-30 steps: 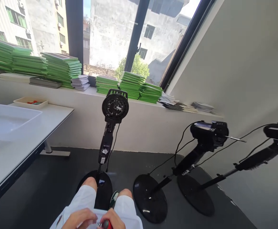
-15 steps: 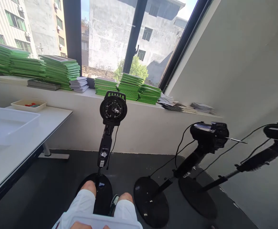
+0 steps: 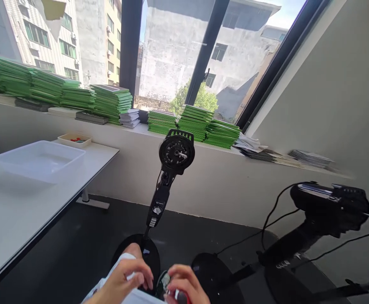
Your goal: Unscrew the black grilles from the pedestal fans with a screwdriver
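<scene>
My left hand (image 3: pixel 129 276) is raised low in the picture, its fingers bent and a gap showing between thumb and fingers, nothing visible in it. Opposite it, my right hand (image 3: pixel 189 280) has its fingers closed round a small red-and-black object (image 3: pixel 181 297), mostly hidden and cut off by the lower edge. Below and between both hands a white tray-like surface (image 3: pixel 140 297) lies over my lap. In front of me stands a black pedestal fan without blades or guard (image 3: pixel 177 153), its motor front facing me; neither hand touches it.
On the left a white table (image 3: pixel 19 219) carries a translucent bin (image 3: pixel 41 162) and a small cream tray (image 3: pixel 73 140) with red pieces. Another bare fan (image 3: pixel 330 209) leans into view at right, cables hanging. Green stacks (image 3: pixel 193 122) line the windowsill.
My view has turned left, so the fans and table sit further right. Both hands have risen from the tray edge into view, the right one with the red-and-black object.
</scene>
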Available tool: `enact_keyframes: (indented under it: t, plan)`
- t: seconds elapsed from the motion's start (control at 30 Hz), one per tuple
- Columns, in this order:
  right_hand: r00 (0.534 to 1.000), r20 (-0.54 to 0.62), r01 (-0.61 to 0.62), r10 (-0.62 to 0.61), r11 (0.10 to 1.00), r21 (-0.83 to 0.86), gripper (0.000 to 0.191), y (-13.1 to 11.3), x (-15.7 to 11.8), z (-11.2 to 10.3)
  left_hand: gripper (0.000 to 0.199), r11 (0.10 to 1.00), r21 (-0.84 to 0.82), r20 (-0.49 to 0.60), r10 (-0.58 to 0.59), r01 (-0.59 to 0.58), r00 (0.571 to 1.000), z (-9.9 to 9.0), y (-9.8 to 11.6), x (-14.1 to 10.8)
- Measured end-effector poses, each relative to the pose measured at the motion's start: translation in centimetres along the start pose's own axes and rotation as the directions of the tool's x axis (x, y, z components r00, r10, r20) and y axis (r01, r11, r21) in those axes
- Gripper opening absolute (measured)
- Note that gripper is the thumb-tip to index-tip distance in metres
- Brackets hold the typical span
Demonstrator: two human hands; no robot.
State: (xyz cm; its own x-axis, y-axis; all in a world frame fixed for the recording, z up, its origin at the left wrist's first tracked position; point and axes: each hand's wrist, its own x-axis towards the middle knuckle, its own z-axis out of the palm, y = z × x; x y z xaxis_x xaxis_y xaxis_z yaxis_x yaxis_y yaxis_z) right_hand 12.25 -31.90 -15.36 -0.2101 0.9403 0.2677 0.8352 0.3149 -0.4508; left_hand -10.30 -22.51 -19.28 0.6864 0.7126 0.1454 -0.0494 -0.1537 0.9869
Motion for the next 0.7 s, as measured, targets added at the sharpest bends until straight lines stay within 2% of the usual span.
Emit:
enact_keyframes:
  t: [0.03, 0.07, 0.1, 0.13, 0.17, 0.23, 0.27, 0.3, 0.33, 0.37, 0.47, 0.53, 0.6, 0.7]
  plan:
    - [0.987, -0.155, -0.035, 0.053, 0.992, 0.12, 0.015, -0.8, 1.3, -2.2, 0.062, 0.994, -0.058, -0.121, 0.09, -0.098, 0.989, -0.6, 1.5, 1.0]
    - [0.955, -0.285, -0.025, 0.085, 0.977, 0.211, 0.012, -1.6, 3.0, -4.7, 0.054, 0.982, -0.07, -0.239, 0.157, -0.178, 0.958, -1.5, 3.4, 2.4]
    - [0.917, -0.391, 0.02, 0.079, 0.97, 0.243, 0.008, -2.2, 5.0, -7.3, 0.047, 0.964, -0.054, -0.353, 0.224, -0.259, 0.908, -2.5, 5.4, 4.2]
    - [0.874, -0.482, 0.06, 0.065, 0.969, 0.241, 0.007, -2.7, 7.4, -9.8, 0.04, 0.935, -0.022, -0.453, 0.306, -0.353, 0.838, -3.5, 7.5, 6.4]
    - [0.843, -0.535, 0.085, 0.053, 0.969, 0.23, 0.009, -3.0, 9.8, -12.1, 0.036, 0.888, 0.022, -0.534, 0.399, -0.46, 0.745, -4.5, 9.6, 8.8]
    - [0.802, -0.59, 0.073, 0.089, 0.967, 0.244, 0.016, -3.0, 14.6, -15.4, 0.036, 0.748, 0.097, -0.627, 0.559, -0.657, 0.543, -6.3, 13.2, 13.9]
    - [0.794, -0.601, 0.074, 0.091, 0.967, 0.244, 0.02, -2.7, 16.7, -16.5, 0.042, 0.688, 0.119, -0.642, 0.604, -0.716, 0.473, -7.0, 14.6, 16.3]
    - [0.796, -0.598, 0.081, 0.09, 0.964, 0.252, 0.024, -2.4, 18.5, -17.2, 0.05, 0.653, 0.139, -0.627, 0.64, -0.744, 0.444, -7.6, 15.8, 18.6]
    - [0.794, -0.603, 0.089, 0.075, 0.967, 0.238, 0.027, -2.0, 20.0, -17.5, 0.057, 0.638, 0.164, -0.596, 0.672, -0.753, 0.439, -8.1, 16.6, 20.5]
    - [0.796, -0.603, 0.095, 0.055, 0.972, 0.214, 0.029, -1.5, 21.1, -17.7, 0.062, 0.643, 0.194, -0.547, 0.698, -0.741, 0.463, -8.5, 17.2, 22.2]
    - [0.803, -0.596, 0.106, 0.009, 0.982, 0.157, 0.03, -0.5, 23.0, -17.7, 0.072, 0.709, 0.276, -0.361, 0.702, -0.649, 0.613, -9.5, 18.1, 25.1]
    - [0.804, -0.595, 0.109, 0.0, 0.983, 0.148, 0.029, -0.1, 23.5, -17.7, 0.071, 0.736, 0.291, -0.298, 0.677, -0.611, 0.673, -10.0, 18.2, 25.6]
    - [0.805, -0.594, 0.111, -0.003, 0.983, 0.146, 0.029, 0.1, 23.8, -17.8, 0.06, 0.734, 0.294, -0.304, 0.679, -0.612, 0.668, -10.1, 18.3, 25.7]
    - [0.813, -0.583, 0.117, -0.009, 0.982, 0.148, 0.029, 0.3, 24.3, -18.0, 0.041, 0.709, 0.33, -0.361, 0.705, -0.624, 0.611, -9.8, 18.5, 25.6]
